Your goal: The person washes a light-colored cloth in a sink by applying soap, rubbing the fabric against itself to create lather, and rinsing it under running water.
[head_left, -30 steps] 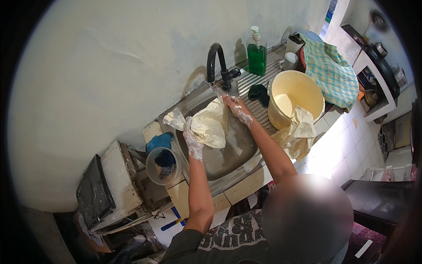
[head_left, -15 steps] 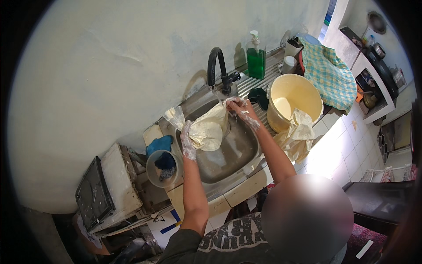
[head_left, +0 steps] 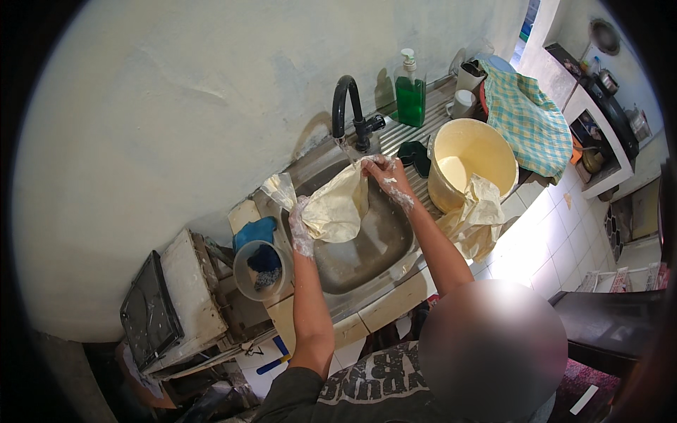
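A pale yellow plastic bag (head_left: 337,209) is stretched between my hands over the steel sink (head_left: 384,247). My left hand (head_left: 300,224) is closed around the gathered left part, with a loose end (head_left: 280,189) sticking out beyond it. At the bag's upper right edge, the fingers of my right hand (head_left: 384,171) pinch the plastic, just below the black faucet (head_left: 343,106). White residue coats both hands and wrists. Water seems to run from the spout, though the stream is hard to make out. What the bag contains, if anything, is hidden.
Right of the sink stands a cream bucket (head_left: 444,187) with a crumpled plastic bag (head_left: 474,224) over its rim. Behind are a green soap bottle (head_left: 410,99), a white mug (head_left: 462,104) and a checked cloth (head_left: 529,120). A tub with dark scrubbers (head_left: 243,271) sits left.
The bag has shifted slightly between my hands, and its lower edge hangs a little differently. Both hands keep their grip, almost in the same place.
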The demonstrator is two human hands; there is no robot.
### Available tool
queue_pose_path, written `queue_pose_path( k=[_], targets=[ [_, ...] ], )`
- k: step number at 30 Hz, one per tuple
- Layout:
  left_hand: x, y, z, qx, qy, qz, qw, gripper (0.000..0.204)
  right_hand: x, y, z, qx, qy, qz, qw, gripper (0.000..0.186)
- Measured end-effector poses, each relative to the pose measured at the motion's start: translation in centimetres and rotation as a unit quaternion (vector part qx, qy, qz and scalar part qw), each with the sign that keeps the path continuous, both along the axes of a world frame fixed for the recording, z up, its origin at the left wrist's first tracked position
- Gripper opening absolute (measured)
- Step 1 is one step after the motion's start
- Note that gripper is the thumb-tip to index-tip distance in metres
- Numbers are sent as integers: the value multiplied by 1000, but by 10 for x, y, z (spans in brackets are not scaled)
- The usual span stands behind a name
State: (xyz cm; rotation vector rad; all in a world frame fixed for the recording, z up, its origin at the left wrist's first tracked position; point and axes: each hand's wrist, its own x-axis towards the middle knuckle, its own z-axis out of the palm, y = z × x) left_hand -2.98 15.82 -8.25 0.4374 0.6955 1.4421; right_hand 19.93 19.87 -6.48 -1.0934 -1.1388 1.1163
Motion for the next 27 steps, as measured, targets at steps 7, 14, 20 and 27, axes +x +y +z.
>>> queue_pose_path(
  k=[7, 14, 20, 27],
  targets=[
    [0, 3, -2, 18, -32, -9, 999, 8, -5, 3, 2, -9, 24, -4, 1000, 19],
    [6, 3, 5, -22, -20, 29, 999, 8, -4, 6, 0, -1, -15, -15, 1000, 19],
    [8, 1, 15, -17, -3, 36, 999, 10, -5, 4, 6, 6, 5, -17, 1000, 20],
    [7, 5, 15, -23, -6, 28, 999, 9, -4, 3, 15, 3, 4, -13, 1000, 21]
  ],
)
